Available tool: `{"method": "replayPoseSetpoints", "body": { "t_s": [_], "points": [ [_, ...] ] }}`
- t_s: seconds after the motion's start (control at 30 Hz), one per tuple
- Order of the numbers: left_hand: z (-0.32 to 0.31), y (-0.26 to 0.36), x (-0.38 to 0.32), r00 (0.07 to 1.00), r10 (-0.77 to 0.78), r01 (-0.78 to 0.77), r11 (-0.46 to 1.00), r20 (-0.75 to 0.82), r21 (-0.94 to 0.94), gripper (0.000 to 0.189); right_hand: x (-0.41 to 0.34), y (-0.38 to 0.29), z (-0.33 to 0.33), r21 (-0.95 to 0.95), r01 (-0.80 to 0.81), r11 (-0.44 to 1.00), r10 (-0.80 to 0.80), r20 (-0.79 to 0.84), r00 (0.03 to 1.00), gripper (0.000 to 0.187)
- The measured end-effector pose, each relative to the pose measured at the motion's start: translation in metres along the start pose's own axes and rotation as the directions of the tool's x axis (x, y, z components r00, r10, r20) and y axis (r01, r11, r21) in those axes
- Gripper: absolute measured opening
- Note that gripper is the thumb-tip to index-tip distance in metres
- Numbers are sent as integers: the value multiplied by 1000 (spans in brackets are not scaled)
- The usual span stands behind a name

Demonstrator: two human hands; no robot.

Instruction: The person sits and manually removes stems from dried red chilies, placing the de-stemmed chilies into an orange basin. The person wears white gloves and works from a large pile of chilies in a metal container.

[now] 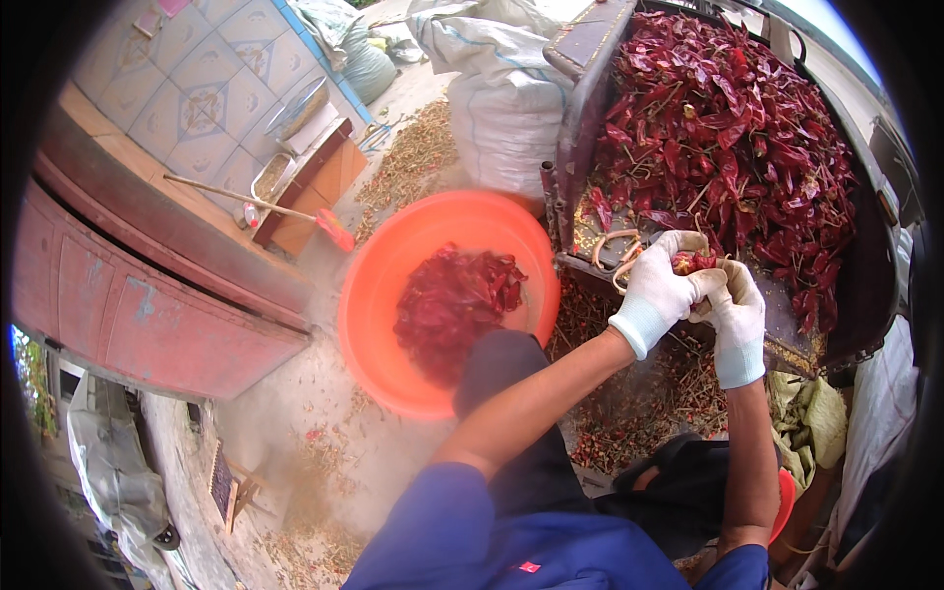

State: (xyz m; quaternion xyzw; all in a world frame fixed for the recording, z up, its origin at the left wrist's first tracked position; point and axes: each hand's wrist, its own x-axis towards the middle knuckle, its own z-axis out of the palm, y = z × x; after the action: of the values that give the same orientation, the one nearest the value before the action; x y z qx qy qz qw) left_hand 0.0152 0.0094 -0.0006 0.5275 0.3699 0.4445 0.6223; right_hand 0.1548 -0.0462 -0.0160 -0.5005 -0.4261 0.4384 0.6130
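Both hands wear white knit gloves with pale blue cuffs and meet at the front edge of a dark cart bed (782, 346). My left hand (658, 284) and my right hand (740, 306) close together around a dried red chili pepper (692, 262); the fingers partly hide it. Just left of my left hand, looped handles (618, 237), probably of scissors, lie on the bed. Behind the hands rises a large heap of dried red chili peppers (726, 125) with stems. An orange plastic tub (369, 295) stands on the ground to the left, holding more red chilies (457, 302), blurred by haze.
White woven sacks (509, 125) stand behind the tub. A stick with a red end (333, 228) leans near a tiled step (324, 184). Stems and chili scraps (649, 405) litter the ground under the cart. A red door panel (169, 310) juts in at left.
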Motion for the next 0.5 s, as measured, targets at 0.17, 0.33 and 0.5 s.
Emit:
{"method": "replayPoseSetpoints", "body": {
  "t_s": [0.17, 0.33, 0.5],
  "points": [
    [-3, -17, 6, 999, 38, -32, 983, 25, -183, 38, -3, 1, 10, 33, -28, 999, 28, -6, 1000, 26],
    [-6, -4, 3, 825, 555, -504, 636, 106, 585, 30, -6, -20, -8, 21, -14, 1000, 15, -51, 999, 28],
    [-15, 2, -6, 711, 655, -590, 359, 255, 723, 27, -4, -16, 0, -549, 119, 827, -147, -8, 989, 28]
  ]
}}
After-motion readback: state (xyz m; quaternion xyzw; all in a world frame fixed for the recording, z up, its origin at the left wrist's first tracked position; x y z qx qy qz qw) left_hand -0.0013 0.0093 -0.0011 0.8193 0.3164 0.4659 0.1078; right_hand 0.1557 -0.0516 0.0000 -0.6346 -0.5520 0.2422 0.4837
